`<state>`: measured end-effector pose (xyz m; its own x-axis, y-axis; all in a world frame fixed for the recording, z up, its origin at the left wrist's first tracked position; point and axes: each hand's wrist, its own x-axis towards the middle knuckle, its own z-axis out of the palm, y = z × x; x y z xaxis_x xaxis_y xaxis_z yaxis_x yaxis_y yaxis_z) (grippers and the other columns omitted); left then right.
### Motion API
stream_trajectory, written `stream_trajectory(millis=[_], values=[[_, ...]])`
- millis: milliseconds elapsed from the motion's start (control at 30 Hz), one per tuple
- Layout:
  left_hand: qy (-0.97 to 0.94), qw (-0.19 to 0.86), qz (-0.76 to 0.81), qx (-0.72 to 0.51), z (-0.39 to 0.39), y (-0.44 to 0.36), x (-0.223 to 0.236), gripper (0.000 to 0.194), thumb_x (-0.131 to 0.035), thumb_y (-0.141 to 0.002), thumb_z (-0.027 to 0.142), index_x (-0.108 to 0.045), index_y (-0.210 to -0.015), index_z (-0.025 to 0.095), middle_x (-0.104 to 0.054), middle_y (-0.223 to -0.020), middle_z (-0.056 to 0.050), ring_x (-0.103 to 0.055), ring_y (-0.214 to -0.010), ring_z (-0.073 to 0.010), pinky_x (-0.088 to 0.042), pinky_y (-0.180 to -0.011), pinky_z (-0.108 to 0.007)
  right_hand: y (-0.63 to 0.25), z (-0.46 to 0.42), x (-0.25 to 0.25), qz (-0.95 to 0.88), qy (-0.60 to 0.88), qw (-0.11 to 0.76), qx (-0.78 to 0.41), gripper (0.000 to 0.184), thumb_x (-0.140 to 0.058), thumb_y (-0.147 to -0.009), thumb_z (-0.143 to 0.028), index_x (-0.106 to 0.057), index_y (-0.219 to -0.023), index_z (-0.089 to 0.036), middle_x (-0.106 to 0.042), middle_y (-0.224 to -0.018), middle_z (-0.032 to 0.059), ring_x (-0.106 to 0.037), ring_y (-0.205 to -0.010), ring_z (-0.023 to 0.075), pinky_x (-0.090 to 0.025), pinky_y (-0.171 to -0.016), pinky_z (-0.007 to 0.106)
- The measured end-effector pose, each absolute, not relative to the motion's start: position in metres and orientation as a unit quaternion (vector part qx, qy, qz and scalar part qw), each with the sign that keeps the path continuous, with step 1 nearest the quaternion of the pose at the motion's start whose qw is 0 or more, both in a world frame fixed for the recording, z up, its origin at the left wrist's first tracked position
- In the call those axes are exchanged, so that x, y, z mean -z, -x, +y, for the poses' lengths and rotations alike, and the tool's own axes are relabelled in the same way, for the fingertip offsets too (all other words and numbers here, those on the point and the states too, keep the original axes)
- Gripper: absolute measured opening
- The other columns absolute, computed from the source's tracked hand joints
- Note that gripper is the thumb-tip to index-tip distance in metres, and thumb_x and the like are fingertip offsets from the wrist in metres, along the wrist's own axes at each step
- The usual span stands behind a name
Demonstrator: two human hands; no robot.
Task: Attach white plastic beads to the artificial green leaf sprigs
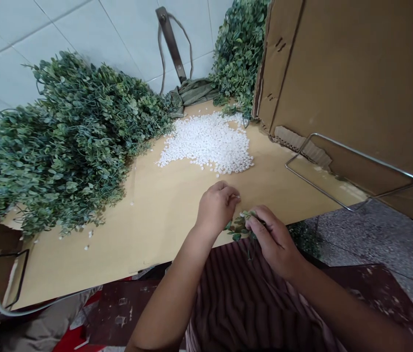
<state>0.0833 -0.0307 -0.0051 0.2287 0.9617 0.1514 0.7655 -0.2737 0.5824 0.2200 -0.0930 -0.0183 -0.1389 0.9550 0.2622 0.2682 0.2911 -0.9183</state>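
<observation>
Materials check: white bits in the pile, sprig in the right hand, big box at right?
White bits: probably plastic; small, rounded, uniformly white, though too small to be sure.
Sprig in the right hand: green leaves, perhaps plastic; partly hidden by fingers, so open.
Box: corrugated cardboard, matte brown; ridges show on the torn patch.

Right hand (274,239) holds a green sprig (241,227), left hand (216,205) just beside it, white pieces (209,142) heaped on the counter (155,210), foliage (81,132) piled at left
</observation>
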Motion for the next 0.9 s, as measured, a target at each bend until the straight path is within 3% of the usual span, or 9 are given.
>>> stream_trajectory(millis=[100,267,367,667,900], values=[[-0.734,0.245,0.562,-0.292,-0.033,-0.081,0.007,0.011,-0.059,-0.074,0.012,-0.067,-0.074,0.019,-0.062,-0.071,-0.001,-0.058,-0.067,-0.0145,-0.047,-0.066,-0.027,-0.221,-0.088,0.018,-0.646,0.47,0.472,-0.373,0.024,-0.036,-0.093,-0.03,-0.044,-0.072,-0.021,-0.044,-0.068,0.0005,-0.044,-0.064,0.0165,-0.039,-0.06,0.029],[-0.575,0.441,0.545,-0.423,-0.049,-0.075,0.013,0.007,-0.061,-0.074,0.018,-0.066,-0.077,0.017,-0.061,-0.063,0.0,-0.055,-0.056,-0.0102,-0.046,-0.054,-0.022,-0.218,-0.077,0.015,-0.68,0.46,0.453,-0.347,0.028,-0.039,-0.09,-0.025,-0.04,-0.063,-0.021,-0.043,-0.062,-0.0003,-0.045,-0.062,0.0161,-0.037,-0.058,0.028],[-0.513,0.503,0.52,-0.462,-0.058,-0.074,0.013,0.008,-0.065,-0.069,0.018,-0.068,-0.076,0.015,-0.06,-0.062,0.001,-0.053,-0.054,-0.0084,-0.045,-0.052,-0.021,-0.215,-0.071,0.015,-0.696,0.46,0.444,-0.326,0.029,-0.041,-0.089,-0.024,-0.039,-0.06,-0.021,-0.043,-0.06,-0.0005,-0.045,-0.062,0.0161,-0.037,-0.057,0.028],[-0.495,0.495,0.49,-0.52,-0.062,-0.068,0.014,0.012,-0.071,-0.067,0.019,-0.074,-0.078,0.018,-0.063,-0.076,-0.002,-0.058,-0.07,-0.0105,-0.048,-0.062,-0.021,-0.209,-0.069,0.021,-0.7,0.472,0.448,-0.296,0.02,-0.046,-0.088,-0.026,-0.055,-0.071,-0.019,-0.053,-0.063,0.0019,-0.052,-0.062,0.0169,-0.041,-0.057,0.028],[-0.513,0.49,0.474,-0.521,-0.062,-0.064,0.017,0.018,-0.068,-0.072,0.017,-0.075,-0.088,0.02,-0.063,-0.079,-0.003,-0.058,-0.074,-0.0108,-0.046,-0.064,-0.021,-0.207,-0.069,0.021,-0.721,0.461,0.453,-0.251,0.018,-0.047,-0.086,-0.02,-0.055,-0.069,-0.019,-0.056,-0.061,0.0016,-0.051,-0.06,0.0164,-0.042,-0.056,0.027]])
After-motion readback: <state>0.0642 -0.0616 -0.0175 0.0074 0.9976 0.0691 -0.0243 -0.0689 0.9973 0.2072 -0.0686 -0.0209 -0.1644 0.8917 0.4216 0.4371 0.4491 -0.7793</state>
